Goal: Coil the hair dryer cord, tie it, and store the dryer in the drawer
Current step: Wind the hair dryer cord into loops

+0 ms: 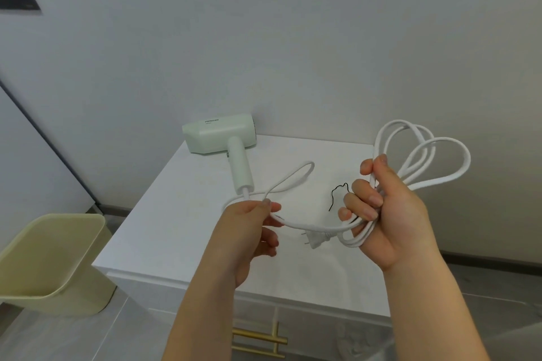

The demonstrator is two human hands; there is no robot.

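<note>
White walls (293, 23) (grey tiled floor (58, 337))

My feed is evenly and softly lit, bright without harsh glare, and I cannot tell where the light comes from. The glossy white cabinet top (187, 231) carries only a dull sheen and faint, soft-edged shadows, a pale one just beside the mint-green plastic hair dryer (220, 135). The wide lens bows straight lines towards the edges, such as the dark vertical door edge (44, 141) at left, and detail softens low in the frame, where the brushed gold bar handle (259, 340) looks slightly smeared.
</note>
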